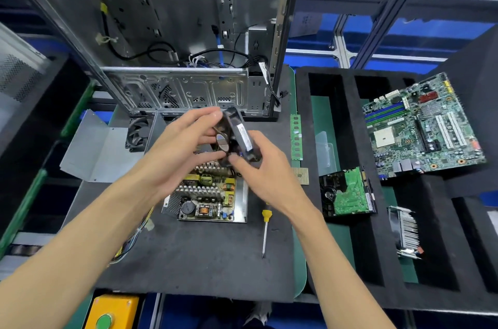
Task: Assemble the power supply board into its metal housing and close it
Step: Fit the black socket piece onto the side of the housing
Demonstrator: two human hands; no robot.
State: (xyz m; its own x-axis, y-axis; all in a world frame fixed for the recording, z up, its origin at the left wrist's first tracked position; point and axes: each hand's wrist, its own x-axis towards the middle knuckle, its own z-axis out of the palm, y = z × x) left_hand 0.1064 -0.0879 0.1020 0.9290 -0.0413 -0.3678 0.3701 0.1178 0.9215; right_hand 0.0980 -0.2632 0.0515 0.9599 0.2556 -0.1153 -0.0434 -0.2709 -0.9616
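Power supply board (207, 195), with its finned heat sinks and coils facing up, is sitting inside the open metal housing (244, 194), which is lying on the dark foam mat (194, 256). Directly above the housing, both hands are holding a black cooling fan (238, 137) on edge: the left hand (177, 150) is gripping its left side with fingers curled around the frame, and the right hand (258, 169) is gripping its lower right corner. The fan is blurred, so whether a lead is running from it down to the board cannot be told. Left of the housing, a grey metal cover (99, 150) is lying flat, and a second fan (138, 133) is standing between that cover and the housing. Behind the housing, a computer case (177, 32) is standing upright. Just right of the housing, a yellow-handled screwdriver (265, 231) is lying on the mat, with a memory stick (296, 137) and a processor chip (301, 176) beyond it. Farther right of the housing, a black foam tray (347, 247) is holding a hard drive (347, 194), a motherboard (420, 123) and a finned cooler (405, 231).
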